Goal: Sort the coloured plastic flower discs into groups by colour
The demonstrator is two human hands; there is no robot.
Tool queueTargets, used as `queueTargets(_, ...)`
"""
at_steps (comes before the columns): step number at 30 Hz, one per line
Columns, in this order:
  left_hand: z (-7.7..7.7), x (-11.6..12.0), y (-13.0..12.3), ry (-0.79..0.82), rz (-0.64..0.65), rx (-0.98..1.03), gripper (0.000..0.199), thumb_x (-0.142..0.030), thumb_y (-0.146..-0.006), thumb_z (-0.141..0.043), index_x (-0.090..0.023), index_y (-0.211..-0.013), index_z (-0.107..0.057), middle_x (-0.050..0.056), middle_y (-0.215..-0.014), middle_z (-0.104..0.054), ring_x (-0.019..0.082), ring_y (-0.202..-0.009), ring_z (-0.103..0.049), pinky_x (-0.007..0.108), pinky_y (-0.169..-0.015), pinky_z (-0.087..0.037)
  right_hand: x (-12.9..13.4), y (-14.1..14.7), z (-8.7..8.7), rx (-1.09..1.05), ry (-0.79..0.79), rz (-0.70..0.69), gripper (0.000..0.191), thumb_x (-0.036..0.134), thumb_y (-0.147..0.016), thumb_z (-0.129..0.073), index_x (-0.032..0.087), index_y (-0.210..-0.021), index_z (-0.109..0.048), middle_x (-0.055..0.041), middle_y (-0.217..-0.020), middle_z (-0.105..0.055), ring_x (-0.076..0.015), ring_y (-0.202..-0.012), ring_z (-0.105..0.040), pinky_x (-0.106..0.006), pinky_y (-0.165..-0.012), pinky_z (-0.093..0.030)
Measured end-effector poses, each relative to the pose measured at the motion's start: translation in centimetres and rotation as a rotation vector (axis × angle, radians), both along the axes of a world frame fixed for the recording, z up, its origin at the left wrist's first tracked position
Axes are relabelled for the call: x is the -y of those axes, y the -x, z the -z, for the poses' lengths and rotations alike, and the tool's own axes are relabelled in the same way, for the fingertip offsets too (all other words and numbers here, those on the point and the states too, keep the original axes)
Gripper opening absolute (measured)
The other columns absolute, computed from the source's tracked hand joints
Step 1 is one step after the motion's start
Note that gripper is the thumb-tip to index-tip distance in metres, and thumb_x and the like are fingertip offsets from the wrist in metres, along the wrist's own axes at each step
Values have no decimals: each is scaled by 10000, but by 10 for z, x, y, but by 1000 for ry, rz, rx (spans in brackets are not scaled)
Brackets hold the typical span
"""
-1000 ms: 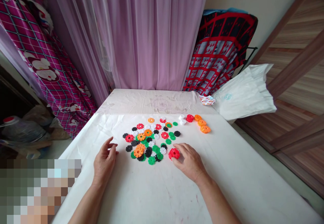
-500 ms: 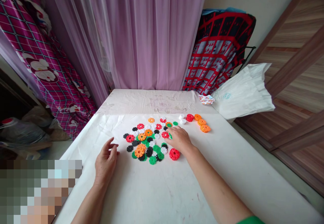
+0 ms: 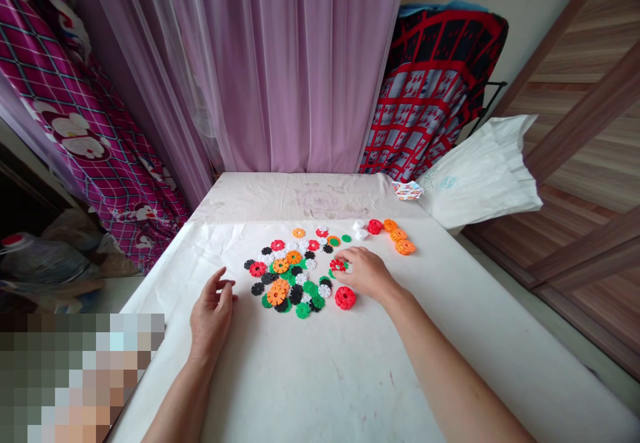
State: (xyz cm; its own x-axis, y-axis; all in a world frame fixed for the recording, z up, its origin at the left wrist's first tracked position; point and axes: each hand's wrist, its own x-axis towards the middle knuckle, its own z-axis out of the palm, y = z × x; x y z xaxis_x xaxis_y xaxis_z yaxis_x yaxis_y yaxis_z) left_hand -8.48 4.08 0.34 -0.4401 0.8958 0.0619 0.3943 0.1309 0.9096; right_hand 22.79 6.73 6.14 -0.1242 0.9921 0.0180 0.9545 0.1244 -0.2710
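A loose pile of slotted plastic snowflake discs (image 3: 295, 292) in black, white, green, orange and red lies mid-table. At its right edge my right hand (image 3: 369, 272) has its fingers and thumb closed on a red snowflake disc (image 3: 338, 265); green shows just beneath that disc. Just below this hand lies a stack of red discs (image 3: 345, 297). My left hand (image 3: 213, 309) rests to the left of the pile, fingers loosely bent and apart, holding nothing.
White discs (image 3: 361, 233), a red stack (image 3: 375, 227) and several orange stacks (image 3: 399, 235) form a row behind my right hand. A small patterned paper piece (image 3: 407, 190) and a white bag (image 3: 485, 173) are at the table's back right corner.
My right hand has shifted slightly right, and the red disc at its fingertips has come with it, away from the pile. My left hand keeps its place.
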Motion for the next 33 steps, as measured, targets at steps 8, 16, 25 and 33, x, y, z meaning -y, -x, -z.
queueTargets(8,0,0,-1,-3,2,-9,548,-456,-753,-514,-241,-1252,-585,45,-989,-696,164,-682,-665,256,-540,-492,50,-12,1,52,-30,-114,262,302,-786,-632,241,-1032,-697,-56,-1062,-687,-224,-1034,-568,-313,-875,-405)
queueTargets(16,-3,0,-1,-19,0,-16,556,-471,-745,-520,-228,-1240,-589,46,-963,-696,156,-659,-658,245,-530,-485,54,-8,3,72,-8,-101,264,306,-797,-612,250,-1043,-688,-44,-1046,-681,-220,-1024,-556,-304,-839,-398)
queueTargets(25,-4,1,-2,-7,0,-19,560,-510,-751,-525,-225,-1228,-597,53,-957,-700,161,-652,-657,253,-531,-484,15,-17,-14,50,-27,-40,264,286,-867,-546,258,-1073,-709,-39,-1113,-693,-198,-1074,-571,-282,-889,-410)
queueTargets(33,0,-1,2,10,-1,-15,592,-560,-742,-519,-231,-1228,-596,52,-958,-698,173,-661,-656,273,-539,-496,-97,6,3,200,-2,-71,454,113,-862,-463,275,-1253,-625,-43,-1328,-595,-194,-1171,-529,-286,-960,-375)
